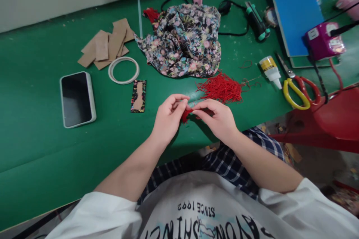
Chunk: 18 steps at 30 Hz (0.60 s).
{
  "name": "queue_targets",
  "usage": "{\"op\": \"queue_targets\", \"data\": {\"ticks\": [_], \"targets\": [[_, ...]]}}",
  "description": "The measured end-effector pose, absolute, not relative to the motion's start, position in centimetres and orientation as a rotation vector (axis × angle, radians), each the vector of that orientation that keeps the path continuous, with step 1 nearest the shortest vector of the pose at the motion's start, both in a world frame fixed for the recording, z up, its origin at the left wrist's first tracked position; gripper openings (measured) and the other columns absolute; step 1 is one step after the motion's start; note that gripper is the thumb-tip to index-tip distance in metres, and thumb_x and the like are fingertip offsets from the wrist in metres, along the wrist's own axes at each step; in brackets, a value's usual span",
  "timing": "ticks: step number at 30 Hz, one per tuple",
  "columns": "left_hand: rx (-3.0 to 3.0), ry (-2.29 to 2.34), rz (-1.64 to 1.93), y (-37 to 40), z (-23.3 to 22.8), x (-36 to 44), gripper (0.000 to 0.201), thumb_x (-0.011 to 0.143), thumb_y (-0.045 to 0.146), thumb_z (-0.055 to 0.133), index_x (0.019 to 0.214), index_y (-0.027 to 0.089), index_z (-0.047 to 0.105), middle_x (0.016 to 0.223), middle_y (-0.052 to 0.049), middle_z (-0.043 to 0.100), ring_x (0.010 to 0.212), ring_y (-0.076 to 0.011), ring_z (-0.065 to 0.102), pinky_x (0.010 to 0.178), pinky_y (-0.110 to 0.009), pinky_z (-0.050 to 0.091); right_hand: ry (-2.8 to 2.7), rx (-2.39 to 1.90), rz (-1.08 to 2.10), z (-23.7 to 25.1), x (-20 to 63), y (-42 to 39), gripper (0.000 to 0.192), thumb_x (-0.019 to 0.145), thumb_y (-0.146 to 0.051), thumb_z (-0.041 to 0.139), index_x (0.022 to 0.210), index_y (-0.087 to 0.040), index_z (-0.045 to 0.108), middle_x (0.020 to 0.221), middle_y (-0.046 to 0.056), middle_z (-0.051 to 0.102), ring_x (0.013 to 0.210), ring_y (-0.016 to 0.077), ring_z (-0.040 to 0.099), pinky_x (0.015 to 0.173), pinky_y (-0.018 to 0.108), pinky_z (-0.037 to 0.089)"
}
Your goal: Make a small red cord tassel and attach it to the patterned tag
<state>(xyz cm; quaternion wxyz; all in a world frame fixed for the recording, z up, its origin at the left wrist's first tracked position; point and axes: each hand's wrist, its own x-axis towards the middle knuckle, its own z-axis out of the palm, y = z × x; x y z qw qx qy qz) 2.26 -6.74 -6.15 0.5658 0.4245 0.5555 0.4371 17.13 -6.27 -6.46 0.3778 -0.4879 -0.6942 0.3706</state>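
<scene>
Left hand and right hand meet just above the near edge of the green desk. Both hands are pinched closed on a small red tassel, held between their fingertips. A loose heap of red thread lies just beyond the right hand. Floral cloth sits farther back. A phone lies well to the left.

The person wears a white short-sleeved T-shirt with loose sleeves ending above the elbows, leaving both forearms bare. Dark lettering runs across the chest, seen upside down from the head camera; "SINCE 1992" is readable above larger black letters and a pale blue patch. Below it show dark blue plaid trousers with thin white lines. No watch, ring or bracelet shows on either wrist.
</scene>
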Motion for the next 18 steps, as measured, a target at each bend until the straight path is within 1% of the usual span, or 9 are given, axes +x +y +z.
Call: {"op": "queue_targets", "data": {"ticks": [3,5,8,10,15,18], "targets": [[1.196,1.386,0.965,-6.7,-5.5,1.7,0.022,0.084,0.034,0.052,0.09,0.017,0.062,0.076,-0.001,0.066,0.071,-0.0105,0.06,0.067,-0.019,0.047,-1.725,-1.308,1.003,-6.8,17.2,-6.0,0.004,0.075,-0.019,0.064,0.077,-0.021,0.066,0.076,-0.002,0.069,0.067,0.0096,0.062,0.062,0.021,0.05],[1.326,1.411,0.892,-6.7,-5.2,1.3,0.021,0.081,0.034,0.056,0.089,0.017,0.065,0.082,-0.001,0.068,0.076,-0.0125,0.062,0.07,-0.021,0.048,-1.699,-1.334,1.038,-7.1,17.2,-5.8,0.004,0.075,-0.021,0.064,0.078,-0.021,0.067,0.076,-0.002,0.068,0.065,0.0097,0.062,0.061,0.022,0.05],[1.426,1.451,0.809,-6.8,-5.0,0.9,0.017,0.076,0.031,0.063,0.086,0.019,0.069,0.083,0.0,0.07,0.073,-0.0131,0.063,0.069,-0.021,0.048,-1.716,-1.349,1.048,-7.4,17.1,-5.7,0.005,0.075,-0.023,0.064,0.079,-0.021,0.067,0.077,-0.002,0.068,0.066,0.0108,0.062,0.063,0.023,0.051],[1.469,1.496,0.789,-6.8,-5.2,0.7,0.016,0.077,0.031,0.061,0.084,0.02,0.069,0.081,0.001,0.07,0.07,-0.0127,0.063,0.067,-0.021,0.048,-1.755,-1.35,1.017,-7.5,17.0,-5.6,0.005,0.075,-0.024,0.064,0.079,-0.022,0.068,0.077,-0.002,0.069,0.069,0.0118,0.063,0.066,0.024,0.051],[1.539,1.568,0.772,-6.6,-6.2,0.5,0.018,0.08,0.034,0.057,0.08,0.019,0.067,0.073,0.002,0.069,0.064,-0.0113,0.06,0.064,-0.021,0.045,-1.897,-1.302,0.787,-7.9,16.9,-5.7,0.011,0.079,-0.024,0.06,0.083,-0.024,0.07,0.084,-0.001,0.072,0.078,0.0131,0.065,0.075,0.026,0.051],[1.487,1.574,0.78,-6.4,-6.5,0.3,0.018,0.081,0.033,0.055,0.082,0.018,0.065,0.074,0.001,0.068,0.066,-0.0116,0.061,0.065,-0.021,0.045,-1.964,-1.267,0.597,-8.2,17.0,-6.0,0.014,0.082,-0.024,0.057,0.086,-0.023,0.071,0.086,0.001,0.072,0.081,0.0141,0.065,0.078,0.028,0.051]]}}
